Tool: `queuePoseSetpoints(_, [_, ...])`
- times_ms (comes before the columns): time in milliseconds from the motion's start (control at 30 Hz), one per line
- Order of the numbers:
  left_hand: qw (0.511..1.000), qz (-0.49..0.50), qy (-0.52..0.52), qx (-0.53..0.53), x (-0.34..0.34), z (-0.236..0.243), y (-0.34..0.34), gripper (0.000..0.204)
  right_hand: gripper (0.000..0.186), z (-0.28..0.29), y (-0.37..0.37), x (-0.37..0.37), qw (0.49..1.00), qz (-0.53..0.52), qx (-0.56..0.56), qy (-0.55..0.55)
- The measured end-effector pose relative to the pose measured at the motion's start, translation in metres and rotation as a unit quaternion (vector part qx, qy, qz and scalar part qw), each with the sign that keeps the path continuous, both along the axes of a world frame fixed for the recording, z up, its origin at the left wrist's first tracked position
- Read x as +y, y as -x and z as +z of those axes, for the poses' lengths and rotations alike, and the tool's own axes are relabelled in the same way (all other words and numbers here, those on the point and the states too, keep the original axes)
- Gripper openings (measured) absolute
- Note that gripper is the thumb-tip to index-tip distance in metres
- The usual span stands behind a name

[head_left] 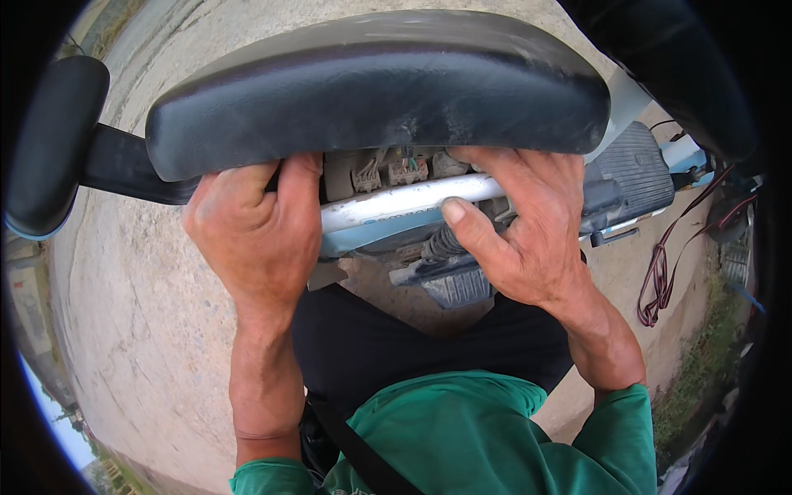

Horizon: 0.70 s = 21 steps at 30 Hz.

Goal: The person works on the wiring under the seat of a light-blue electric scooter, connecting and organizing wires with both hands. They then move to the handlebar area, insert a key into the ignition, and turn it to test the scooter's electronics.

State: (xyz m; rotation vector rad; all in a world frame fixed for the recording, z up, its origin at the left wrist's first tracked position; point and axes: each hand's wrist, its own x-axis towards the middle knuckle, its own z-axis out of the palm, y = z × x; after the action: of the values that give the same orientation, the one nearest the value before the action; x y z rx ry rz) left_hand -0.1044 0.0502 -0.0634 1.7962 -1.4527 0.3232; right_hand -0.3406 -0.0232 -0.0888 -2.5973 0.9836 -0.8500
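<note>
A long black padded seat lies across an electric bike or scooter. Just below its near edge runs a white-and-light-blue frame tube. Behind the tube, small plug connectors with thin wires show in a dusty recess. My left hand is closed at the seat's left underside, its fingertips hidden beneath the edge. My right hand straddles the tube, the thumb against its near side and the forefinger across its far side. The other right fingertips are tucked under the seat, out of sight.
A black padded arm sticks out at the left. Right of the seat are a ribbed dark footboard and a looped dark red cord. A coiled spring and a grey pedal-like part hang below the tube, above concrete ground.
</note>
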Motion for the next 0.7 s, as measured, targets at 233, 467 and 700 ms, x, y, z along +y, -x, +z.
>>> queuePoseSetpoints(233, [0.999, 0.000, 0.007, -0.034, 0.001, -0.001, -0.002, 0.019, 0.051, -0.003, 0.005, -0.004, 0.999, 0.034, -0.004, 0.024])
queuePoseSetpoints(467, [1.000, -0.003, -0.021, -0.021, 0.003, 0.001, -0.002, 0.019, 0.057, -0.003, 0.008, -0.003, 0.999, 0.014, 0.025, 0.037])
queuePoseSetpoints(700, [1.000, -0.007, -0.015, -0.025, 0.003, 0.003, -0.001, 0.013, 0.048, 0.004, -0.003, 0.001, 0.999, -0.017, 0.026, 0.022])
